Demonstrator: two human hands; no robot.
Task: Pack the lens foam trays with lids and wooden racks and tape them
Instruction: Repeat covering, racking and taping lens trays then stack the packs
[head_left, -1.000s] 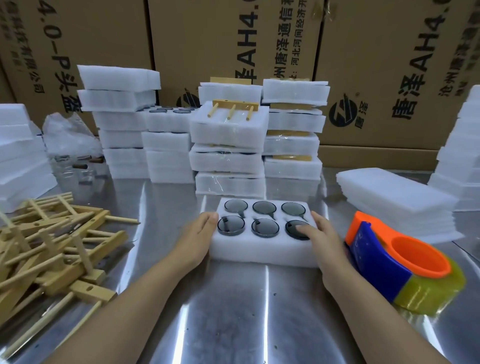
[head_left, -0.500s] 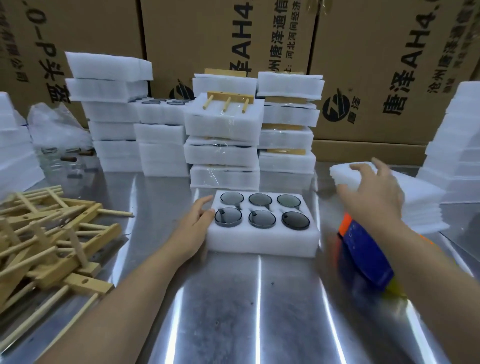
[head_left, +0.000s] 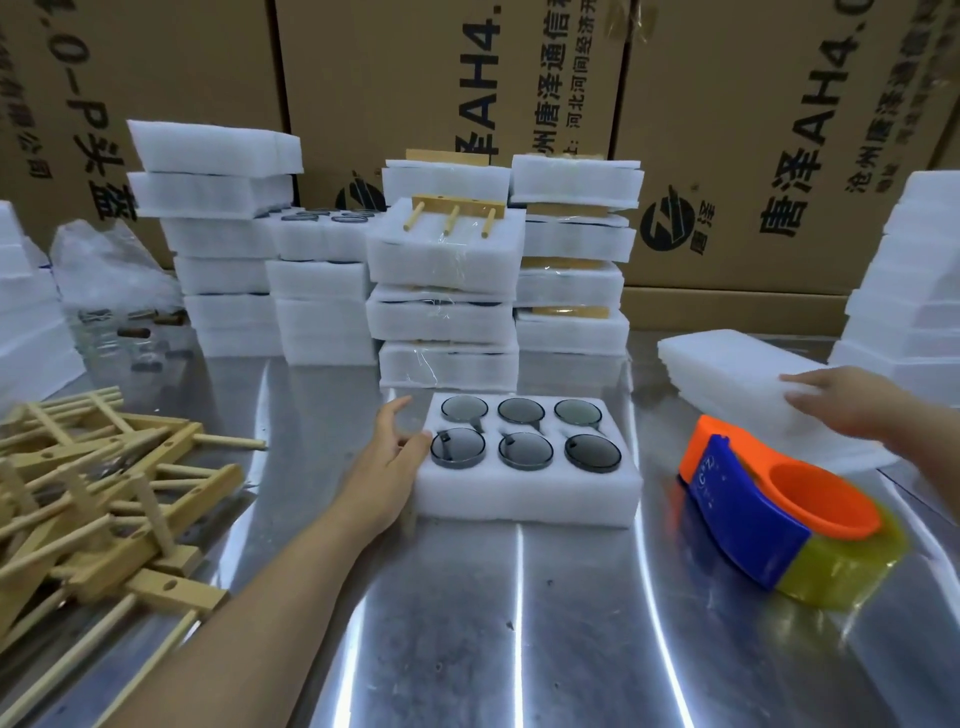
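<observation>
While the foam tray sits uncovered in the middle of the table, with six dark lenses lying in its wells, the main danger is to those lenses. The left hand rests against the tray's left wall with its fingers loose and apart, steadying rather than gripping. On such a shiny metal surface, that light touch may not stop the tray sliding if a lid lands off-centre or is pushed across it.

The right hand lies on top of the stack of foam lids at the right, its fingers fairly straight over the top sheet. Whether the thumb has hooked under an edge, I cannot tell. The sheets are thin and alike, so two or more could come away together, or the lift could drag the rest of the stack askew.

The tape dispenser stands between that stack and the tray, just beside the stack's near corner. A lid carried low would likely catch on its orange hoop, knocking it or folding the soft sheet. A lid set down crooked would leave a well exposed and make the taping bind unevenly.

The pile of wooden racks lies well apart at the left, an awkward reach for the hand bracing the tray.
</observation>
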